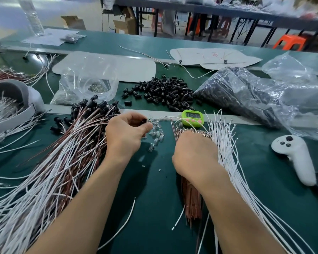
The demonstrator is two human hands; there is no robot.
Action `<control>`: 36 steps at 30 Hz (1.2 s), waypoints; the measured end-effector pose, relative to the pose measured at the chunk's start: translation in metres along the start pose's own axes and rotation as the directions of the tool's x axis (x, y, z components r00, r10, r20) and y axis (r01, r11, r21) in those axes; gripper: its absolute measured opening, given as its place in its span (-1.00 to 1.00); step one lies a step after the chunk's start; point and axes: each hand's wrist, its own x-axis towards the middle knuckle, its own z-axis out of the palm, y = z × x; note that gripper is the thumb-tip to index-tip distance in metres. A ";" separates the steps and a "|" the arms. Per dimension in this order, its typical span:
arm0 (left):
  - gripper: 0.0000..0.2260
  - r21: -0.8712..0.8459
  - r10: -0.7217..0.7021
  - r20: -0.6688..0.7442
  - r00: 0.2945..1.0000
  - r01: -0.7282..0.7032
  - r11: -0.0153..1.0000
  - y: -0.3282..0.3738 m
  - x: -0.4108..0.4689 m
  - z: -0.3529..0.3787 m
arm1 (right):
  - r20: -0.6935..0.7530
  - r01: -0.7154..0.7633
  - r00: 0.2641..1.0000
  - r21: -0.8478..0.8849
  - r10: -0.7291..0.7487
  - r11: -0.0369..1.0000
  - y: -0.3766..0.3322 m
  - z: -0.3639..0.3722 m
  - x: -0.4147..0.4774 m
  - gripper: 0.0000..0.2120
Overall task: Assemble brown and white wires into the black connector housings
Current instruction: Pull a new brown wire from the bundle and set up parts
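Note:
My left hand (126, 133) pinches a small black connector housing (144, 120) above a little cluster of clear glass bulbs (155, 133). My right hand (193, 153) is curled over the top ends of a brown wire bundle (192, 204), fingers hidden among the terminals; a white wire loops up from it. Loose white wires (226, 143) fan out just right of that hand. A big pile of finished brown and white wires with black housings (62, 153) lies at the left. Loose black housings (165, 93) are heaped behind the metal strip.
A green timer (192, 118) stands past my right hand. A white controller (294, 155) lies at the right. Plastic bags (246, 96) with black parts and a clear bag (88, 85) sit further back. A grey headset (13, 99) is at the left.

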 end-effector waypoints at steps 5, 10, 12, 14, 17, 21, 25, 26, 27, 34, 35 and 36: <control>-0.82 0.102 0.057 0.057 0.997 -0.063 0.993 -0.002 -0.004 0.002 | -0.014 0.026 1.000 -0.008 -0.026 1.000 -0.004 -0.001 -0.003 -0.69; -0.85 0.144 0.091 0.077 0.993 -0.101 0.984 -0.001 -0.007 0.004 | -0.022 0.064 0.998 -0.027 -0.065 0.998 -0.008 0.002 0.000 -0.64; -0.82 0.145 0.097 0.088 0.991 -0.109 0.983 -0.001 -0.008 0.004 | -0.004 0.053 0.999 -0.004 -0.053 0.999 -0.009 0.001 0.007 -0.67; -0.80 0.148 0.101 0.097 0.990 -0.114 0.982 -0.001 -0.008 0.003 | 0.000 0.050 0.999 0.030 -0.050 0.998 -0.008 0.003 0.011 -0.65; -0.81 0.131 0.104 0.109 0.989 -0.118 0.984 -0.001 -0.008 0.002 | 0.010 0.004 1.000 0.211 -0.006 0.977 0.003 0.005 0.014 -0.71; -0.83 0.118 0.086 0.136 0.987 -0.102 0.988 0.001 -0.009 0.004 | -0.070 -0.022 0.994 0.641 0.086 0.768 0.020 0.002 0.021 -0.77; -0.83 0.136 0.069 0.264 0.962 -0.107 0.985 0.004 -0.014 0.009 | -0.086 0.024 0.995 0.687 0.049 0.727 0.020 0.004 0.019 -0.76; -0.83 0.135 0.063 0.301 0.952 -0.107 0.985 0.004 -0.017 0.010 | -0.062 0.026 0.998 0.650 0.019 0.760 0.021 0.005 0.019 -0.75; -0.83 0.138 0.058 0.325 0.944 -0.108 0.985 0.005 -0.019 0.011 | -0.043 0.025 0.999 0.601 0.000 0.799 0.025 0.004 0.020 -0.74; -0.86 0.152 0.041 0.265 0.963 -0.083 0.985 0.003 -0.016 0.008 | 0.039 -0.043 0.998 0.077 0.040 0.996 0.041 -0.023 0.022 -0.80; -0.87 0.155 0.035 0.256 0.966 -0.077 0.985 0.003 -0.016 0.008 | 0.014 -0.059 0.998 0.041 0.058 0.997 0.040 -0.025 0.021 -0.86; -0.87 0.156 0.031 0.250 0.968 -0.072 0.985 0.004 -0.016 0.008 | -0.023 -0.077 0.997 0.037 0.078 0.996 0.038 -0.027 0.020 -0.92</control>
